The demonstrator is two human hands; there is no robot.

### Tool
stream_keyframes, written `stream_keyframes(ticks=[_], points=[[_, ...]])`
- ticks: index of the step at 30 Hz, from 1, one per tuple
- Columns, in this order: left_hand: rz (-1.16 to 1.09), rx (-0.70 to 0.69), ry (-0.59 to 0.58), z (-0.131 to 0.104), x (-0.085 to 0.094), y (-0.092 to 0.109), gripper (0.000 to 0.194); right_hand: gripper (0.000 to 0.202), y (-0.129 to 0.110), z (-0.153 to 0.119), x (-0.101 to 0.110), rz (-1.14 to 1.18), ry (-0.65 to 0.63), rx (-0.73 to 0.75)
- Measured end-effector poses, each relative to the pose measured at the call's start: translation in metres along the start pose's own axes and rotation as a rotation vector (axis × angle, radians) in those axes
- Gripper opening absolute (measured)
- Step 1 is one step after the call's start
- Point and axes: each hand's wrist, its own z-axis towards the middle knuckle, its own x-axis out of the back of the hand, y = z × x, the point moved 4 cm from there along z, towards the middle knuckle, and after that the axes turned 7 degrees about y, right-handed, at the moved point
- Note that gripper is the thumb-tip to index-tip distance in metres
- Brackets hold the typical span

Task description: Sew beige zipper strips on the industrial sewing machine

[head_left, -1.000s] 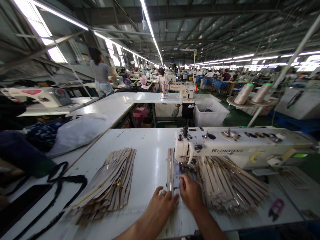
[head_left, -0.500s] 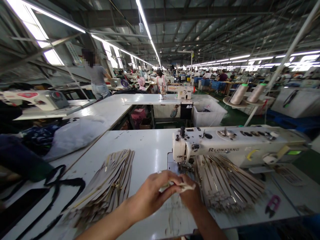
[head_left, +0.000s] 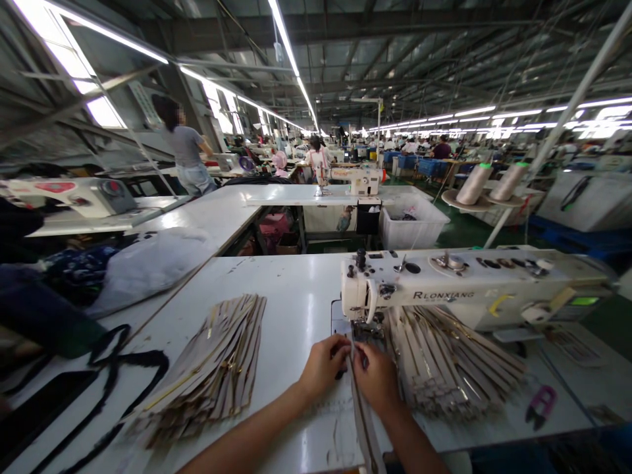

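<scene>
Low in the centre of the frame, the left hand (head_left: 323, 364) and right hand (head_left: 376, 378) pinch a beige strip (head_left: 363, 415) at the sewing machine's (head_left: 444, 289) needle, where fingertips risk being stitched or the strip skewing.

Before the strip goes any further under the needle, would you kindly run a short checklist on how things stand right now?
1. Left hand on the strip, beside the needle area: ok.
2. Right hand on the strip's other side: ok.
3. Strip runs straight from the sewing machine head toward the table edge: ok.
4. Fingertips out of the needle's path: cannot tell, they sit very close.
5. Stack of strips on the left lies apart from the hands: ok.
6. Pink snips lie off to the right: ok.
</scene>
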Motion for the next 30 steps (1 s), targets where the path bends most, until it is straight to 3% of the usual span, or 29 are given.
stream_keyframes(ticks=[6, 11, 18, 30], points=[[0.563, -0.398, -0.026, 0.008, 0.005, 0.023, 0.017, 0.029, 0.002, 0.001, -0.002, -0.037, -0.009, -0.005], [0.699, -0.659, -0.157, 0.012, 0.003, 0.026, 0.016, 0.028, 0.001, 0.002, -0.001, -0.080, 0.008, -0.032], [0.750, -0.716, -0.134, 0.007, 0.001, 0.025, 0.022, 0.024, 0.000, 0.002, -0.003, -0.112, 0.022, -0.067], [0.789, -0.714, -0.192, 0.011, 0.000, 0.027, 0.022, 0.021, -0.004, 0.003, -0.002, -0.178, 0.019, -0.048]])
